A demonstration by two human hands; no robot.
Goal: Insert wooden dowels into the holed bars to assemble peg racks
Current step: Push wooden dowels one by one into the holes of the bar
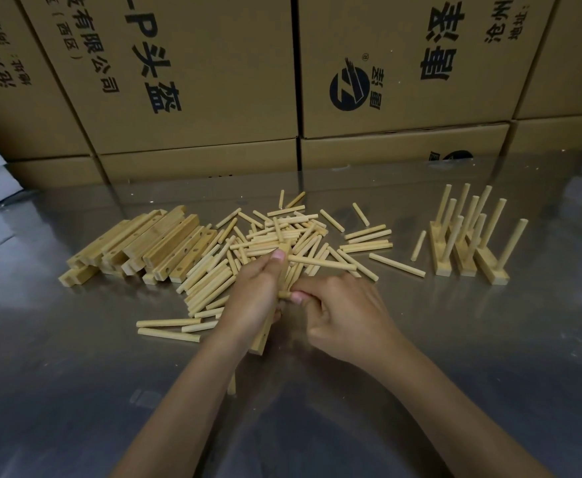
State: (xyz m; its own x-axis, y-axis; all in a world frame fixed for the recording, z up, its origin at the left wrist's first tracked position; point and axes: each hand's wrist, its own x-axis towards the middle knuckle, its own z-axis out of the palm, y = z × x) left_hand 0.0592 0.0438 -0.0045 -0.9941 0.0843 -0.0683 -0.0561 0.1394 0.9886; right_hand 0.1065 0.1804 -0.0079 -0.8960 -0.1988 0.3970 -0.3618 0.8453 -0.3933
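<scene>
Head view
Left hand (253, 298): fingers curled round a holed bar (264, 334), gripping it just above the table; the bar runs from near the thumb tip down to a lower end that shows under the wrist, with a hole visible on its side.
Right hand (343, 313): fingers bent, pinching a short dowel end (285, 294) against the bar at mid-length; how deep it sits in the hole cannot be told.
Loose dowels (282, 243): a scattered heap on the table just beyond both hands, a few strays lying to the near left.
Spare holed bars (151, 246): stacked on their sides, left of the dowel heap and touching it.
Finished peg racks (469, 243): several bars with upright pegs, grouped at the right, apart from the heap.
Metal table (75, 391): shiny, bears everything.
Cardboard boxes (196, 81): printed cartons stacked along the far edge.
</scene>
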